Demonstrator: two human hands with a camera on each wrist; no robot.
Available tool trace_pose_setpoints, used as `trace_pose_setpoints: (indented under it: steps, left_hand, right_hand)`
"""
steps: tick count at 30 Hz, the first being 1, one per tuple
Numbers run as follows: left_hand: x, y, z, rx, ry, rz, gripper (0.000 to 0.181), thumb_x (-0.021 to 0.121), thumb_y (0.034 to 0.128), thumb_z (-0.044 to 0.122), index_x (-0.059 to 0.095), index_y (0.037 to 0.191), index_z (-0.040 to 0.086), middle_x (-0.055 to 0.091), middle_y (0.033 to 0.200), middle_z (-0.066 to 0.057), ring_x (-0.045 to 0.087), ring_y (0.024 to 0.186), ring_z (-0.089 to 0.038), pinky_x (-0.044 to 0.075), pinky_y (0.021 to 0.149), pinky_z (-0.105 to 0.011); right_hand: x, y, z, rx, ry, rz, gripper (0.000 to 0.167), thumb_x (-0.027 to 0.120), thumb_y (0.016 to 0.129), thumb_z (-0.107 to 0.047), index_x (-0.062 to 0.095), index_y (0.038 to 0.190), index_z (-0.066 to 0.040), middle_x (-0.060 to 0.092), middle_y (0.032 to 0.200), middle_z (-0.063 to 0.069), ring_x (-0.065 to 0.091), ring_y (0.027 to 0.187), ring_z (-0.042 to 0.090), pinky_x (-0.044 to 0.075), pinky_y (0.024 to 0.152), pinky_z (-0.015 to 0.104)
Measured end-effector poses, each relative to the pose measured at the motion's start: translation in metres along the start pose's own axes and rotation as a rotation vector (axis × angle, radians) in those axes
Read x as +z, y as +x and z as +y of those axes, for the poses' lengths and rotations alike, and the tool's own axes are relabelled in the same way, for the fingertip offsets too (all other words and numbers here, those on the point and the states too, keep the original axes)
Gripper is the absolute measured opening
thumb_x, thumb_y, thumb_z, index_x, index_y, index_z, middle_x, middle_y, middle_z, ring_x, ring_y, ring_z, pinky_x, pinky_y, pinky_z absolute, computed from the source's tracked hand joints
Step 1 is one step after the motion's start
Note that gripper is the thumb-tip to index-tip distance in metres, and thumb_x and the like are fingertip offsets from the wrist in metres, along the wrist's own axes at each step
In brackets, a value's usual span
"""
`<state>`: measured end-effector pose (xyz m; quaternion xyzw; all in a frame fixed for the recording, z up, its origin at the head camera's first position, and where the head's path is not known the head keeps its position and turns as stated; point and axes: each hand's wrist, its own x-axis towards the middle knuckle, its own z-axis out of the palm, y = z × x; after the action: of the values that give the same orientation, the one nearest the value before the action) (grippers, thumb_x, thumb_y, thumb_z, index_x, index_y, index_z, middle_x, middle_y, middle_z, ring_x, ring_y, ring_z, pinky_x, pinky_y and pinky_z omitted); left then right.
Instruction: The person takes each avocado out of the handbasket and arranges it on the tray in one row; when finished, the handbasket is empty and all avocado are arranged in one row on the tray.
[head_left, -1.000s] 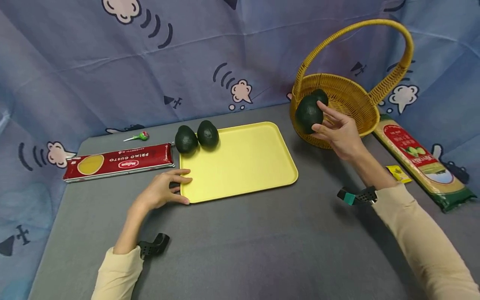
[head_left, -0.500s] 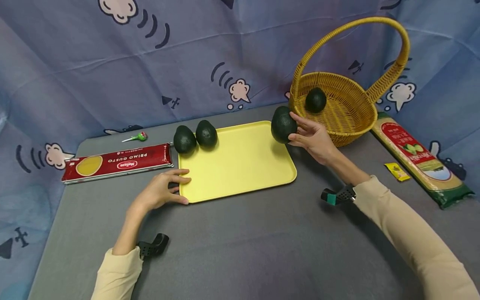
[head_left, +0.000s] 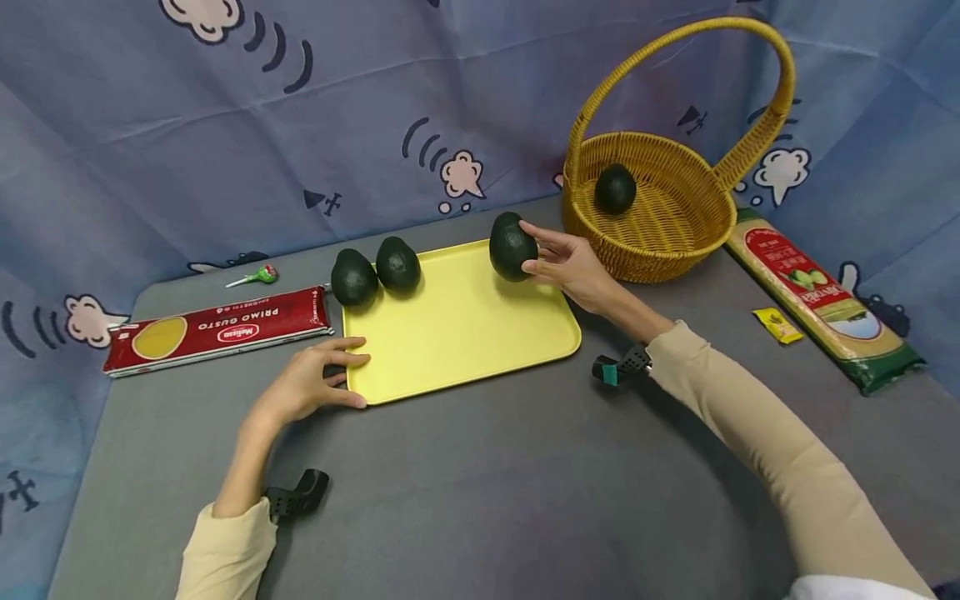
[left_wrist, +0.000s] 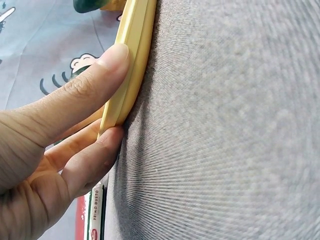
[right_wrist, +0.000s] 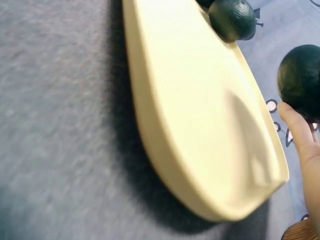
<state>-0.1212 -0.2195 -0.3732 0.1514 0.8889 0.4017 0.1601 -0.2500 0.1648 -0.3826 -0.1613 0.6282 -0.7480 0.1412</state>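
In the head view my right hand (head_left: 566, 268) grips a dark green avocado (head_left: 513, 247) above the far right part of a yellow tray (head_left: 472, 333). The right wrist view shows that avocado (right_wrist: 302, 82) at its right edge, apart from the tray. My left hand (head_left: 311, 379) holds the tray by its near left corner, with the thumb (left_wrist: 95, 80) against the rim in the left wrist view. Two more avocados, one on the left (head_left: 354, 277) and one beside it (head_left: 398, 266), sit at the tray's far left corner. Another avocado (head_left: 615, 189) lies inside a wicker basket (head_left: 660, 265).
The tall-handled basket stands at the back right. Beside it lie a long green-ended packet (head_left: 821, 296) and a small yellow sachet (head_left: 777, 326). A red spaghetti pack (head_left: 221, 330) and a lollipop (head_left: 258, 275) lie left of the tray. A patterned cloth (head_left: 337, 108) hangs behind the table.
My right hand has carried the avocado leftward from the basket to over the tray. My left hand stays at the tray's corner. The head view has shifted slightly.
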Motion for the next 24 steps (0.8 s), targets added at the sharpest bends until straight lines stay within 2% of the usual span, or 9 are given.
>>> trace_pose_setpoints:
  steps: [8,17,24]
  left_hand:
    - [-0.003,0.003,0.001,0.017,0.036,0.013,0.06,0.084,0.0708,0.005,0.06,0.124,-0.01,0.043,0.143,-0.022,0.039,0.132,-0.038,0.052,0.093,-0.039]
    - [-0.003,0.001,0.002,0.01,0.04,0.008,0.06,0.084,0.0709,0.006,0.059,0.124,-0.01,0.043,0.143,-0.023,0.042,0.13,-0.038,0.052,0.092,-0.038]
    - [-0.001,0.001,0.001,-0.004,0.03,-0.001,0.06,0.083,0.0715,0.006,0.059,0.124,-0.01,0.042,0.144,-0.022,0.039,0.132,-0.038,0.052,0.093,-0.038]
  right_hand:
    - [0.0,0.016,0.004,0.023,0.008,0.0,0.061,0.06,0.089,0.008,0.042,0.145,-0.008,0.036,0.147,0.023,0.062,0.109,0.019,0.054,0.086,0.044]
    - [0.005,0.026,0.01,0.1,-0.014,-0.015,0.059,0.059,0.09,0.007,0.042,0.144,-0.006,0.037,0.147,0.021,0.054,0.118,0.03,0.055,0.087,0.045]
    - [0.011,0.034,0.016,0.139,-0.018,-0.039,0.059,0.06,0.089,0.009,0.044,0.143,-0.006,0.05,0.13,0.022,0.059,0.109,0.028,0.056,0.084,0.047]
